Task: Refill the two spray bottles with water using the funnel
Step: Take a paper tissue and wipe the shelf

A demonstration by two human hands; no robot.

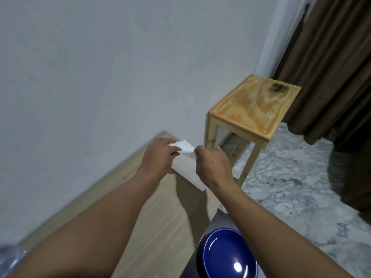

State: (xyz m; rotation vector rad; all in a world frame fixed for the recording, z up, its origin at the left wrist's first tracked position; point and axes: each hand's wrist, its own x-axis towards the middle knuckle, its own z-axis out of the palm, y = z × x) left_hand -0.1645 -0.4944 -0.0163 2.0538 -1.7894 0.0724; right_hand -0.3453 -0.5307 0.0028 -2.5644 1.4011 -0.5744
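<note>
A: Status, referenced to the table (pixel 152 217)?
B: Left hand (pixel 158 157) over its far corner, fingers curled, pinching the paper (pixel 185 167) at the top fold.
A: Right?
B: Right hand (pixel 212 165) just beside, thumb and forefinger pinching the same fold. Paper hangs just above the tabletop.
A: Bottles, funnel?
B: Can't tell. Blue plate (pixel 226 253) off the table's near right edge; stool (pixel 255 105) beyond its far right.

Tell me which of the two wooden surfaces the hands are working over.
The pale table against the wall, where both hands pinch white paper; the orange-toned stool stands apart, bare.
</note>
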